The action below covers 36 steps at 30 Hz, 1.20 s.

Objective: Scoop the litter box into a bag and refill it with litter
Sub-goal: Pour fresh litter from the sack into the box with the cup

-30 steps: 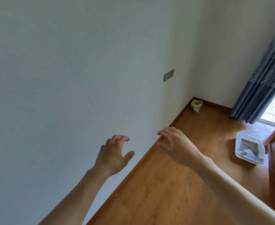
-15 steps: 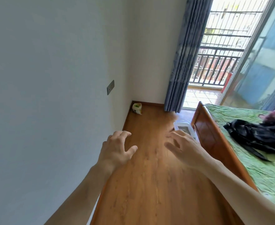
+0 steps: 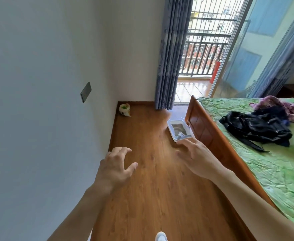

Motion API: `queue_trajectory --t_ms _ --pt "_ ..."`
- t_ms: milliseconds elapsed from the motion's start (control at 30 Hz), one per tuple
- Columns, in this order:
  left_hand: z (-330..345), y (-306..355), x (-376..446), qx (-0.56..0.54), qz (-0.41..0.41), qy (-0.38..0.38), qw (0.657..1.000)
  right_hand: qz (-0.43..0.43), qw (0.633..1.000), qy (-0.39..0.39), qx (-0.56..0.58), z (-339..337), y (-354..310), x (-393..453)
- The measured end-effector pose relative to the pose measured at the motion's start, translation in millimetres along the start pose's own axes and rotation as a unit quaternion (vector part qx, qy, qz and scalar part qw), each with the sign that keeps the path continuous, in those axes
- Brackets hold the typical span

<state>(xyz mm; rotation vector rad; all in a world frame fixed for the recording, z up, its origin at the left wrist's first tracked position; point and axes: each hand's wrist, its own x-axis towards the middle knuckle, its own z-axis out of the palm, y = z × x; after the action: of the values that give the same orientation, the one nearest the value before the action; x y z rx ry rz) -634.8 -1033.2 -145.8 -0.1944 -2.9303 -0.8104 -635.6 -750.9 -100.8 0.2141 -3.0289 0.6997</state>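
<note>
We are on the approach: left hand (image 3: 115, 166) and right hand (image 3: 195, 156) both empty, fingers loosely spread. The white plastic litter box (image 3: 179, 129) sits on the wooden floor (image 3: 153, 188) against the bed's wooden footboard (image 3: 203, 129). Next we need to close in, crouch, and find scoop and bag; perhaps the small bag (image 3: 125, 109) in the corner.

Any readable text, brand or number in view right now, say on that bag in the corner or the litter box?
None can be read.
Bag in the corner: green patch on it, any print too small and blurred.
Litter box by the bed: no label visible.
Wall plate: no marking readable.
</note>
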Motion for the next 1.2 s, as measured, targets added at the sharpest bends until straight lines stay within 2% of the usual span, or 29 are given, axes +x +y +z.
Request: queue_trajectory --t_ms 300,567,733,967,1200 --pt "46 43 157 0.038 0.024 -0.062 0.997 0.062 0.997 0.021 0.045 -16 100 115" --pt "88 83 278 0.014 0.061 -0.103 0.993 0.108 0.992 0.039 0.048 -46 160 199" --pt "108 61 350 -0.005 0.039 -0.116 0.992 0.115 0.993 0.019 0.033 -37 173 270" --pt "119 12 472 -0.063 0.014 -0.112 0.992 0.110 0.994 0.008 -0.004 -26 159 407" --pt "98 -40 589 -0.091 -0.005 -0.065 0.994 0.087 0.996 0.026 0.012 -22 139 543"
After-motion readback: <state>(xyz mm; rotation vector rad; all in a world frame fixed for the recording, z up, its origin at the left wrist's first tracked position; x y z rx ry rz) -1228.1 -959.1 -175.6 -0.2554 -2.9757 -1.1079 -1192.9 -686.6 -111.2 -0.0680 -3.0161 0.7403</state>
